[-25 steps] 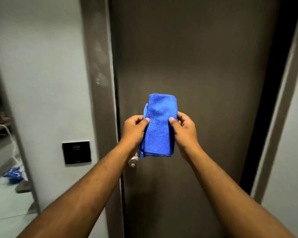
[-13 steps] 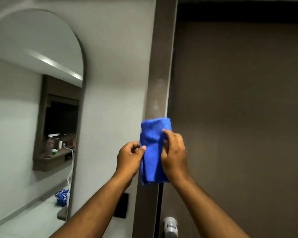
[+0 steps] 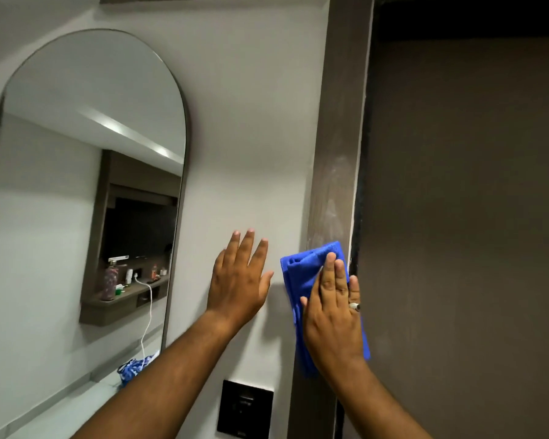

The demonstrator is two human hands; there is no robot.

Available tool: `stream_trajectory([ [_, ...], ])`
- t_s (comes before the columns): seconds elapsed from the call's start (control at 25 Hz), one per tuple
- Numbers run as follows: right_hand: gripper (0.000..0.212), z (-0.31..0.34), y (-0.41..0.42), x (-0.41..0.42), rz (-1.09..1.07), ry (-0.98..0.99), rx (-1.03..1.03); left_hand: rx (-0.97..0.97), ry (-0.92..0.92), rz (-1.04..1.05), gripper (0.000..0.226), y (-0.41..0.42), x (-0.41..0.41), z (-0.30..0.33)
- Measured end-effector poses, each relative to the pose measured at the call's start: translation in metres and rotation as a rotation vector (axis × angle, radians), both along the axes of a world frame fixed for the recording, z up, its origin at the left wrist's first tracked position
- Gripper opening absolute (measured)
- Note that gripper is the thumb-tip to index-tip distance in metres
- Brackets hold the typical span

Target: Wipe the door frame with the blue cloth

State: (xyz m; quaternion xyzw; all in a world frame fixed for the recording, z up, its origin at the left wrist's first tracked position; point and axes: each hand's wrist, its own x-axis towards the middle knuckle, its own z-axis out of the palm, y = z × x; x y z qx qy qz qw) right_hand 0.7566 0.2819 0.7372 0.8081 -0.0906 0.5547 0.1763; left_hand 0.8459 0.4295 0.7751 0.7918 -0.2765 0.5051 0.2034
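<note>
The folded blue cloth (image 3: 301, 274) lies flat against the brown door frame (image 3: 339, 147), which runs vertically between the white wall and the dark door. My right hand (image 3: 333, 315) presses the cloth onto the frame, palm down, fingers together, and covers the cloth's lower middle. My left hand (image 3: 240, 280) rests flat on the white wall just left of the cloth, fingers spread, holding nothing. Pale smears show on the frame above the cloth.
An arched mirror (image 3: 86, 198) hangs on the wall at the left and reflects a shelf with bottles. A black switch plate (image 3: 244, 411) sits on the wall below my left hand. The dark brown door (image 3: 463, 217) fills the right side.
My left hand has let go of the cloth and moved left onto the wall. My right hand now presses the cloth flat on the frame. The view has shifted up and left.
</note>
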Motion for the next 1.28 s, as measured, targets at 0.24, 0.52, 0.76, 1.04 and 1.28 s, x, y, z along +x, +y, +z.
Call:
stream_trajectory([
  [0.24,0.068,0.001,-0.003,0.015,0.087,0.037,-0.095,0.120,-0.113,0.038,0.073,0.006,0.047,0.026],
  [0.52,0.070,0.155,-0.010,0.029,0.011,-0.078,-0.100,0.101,-0.264,-0.017,0.078,0.006,0.075,0.061],
  [0.76,0.070,0.122,-0.009,0.030,0.067,-0.103,-0.100,0.025,-0.201,0.001,0.078,0.000,0.062,0.091],
  [1.04,0.070,0.217,-0.014,0.034,-0.022,-0.078,-0.083,0.027,-0.205,-0.003,0.080,-0.005,0.065,0.095],
  [1.28,0.070,0.238,-0.012,0.036,0.016,-0.064,-0.035,0.027,-0.222,-0.001,0.080,-0.009,0.063,0.124],
])
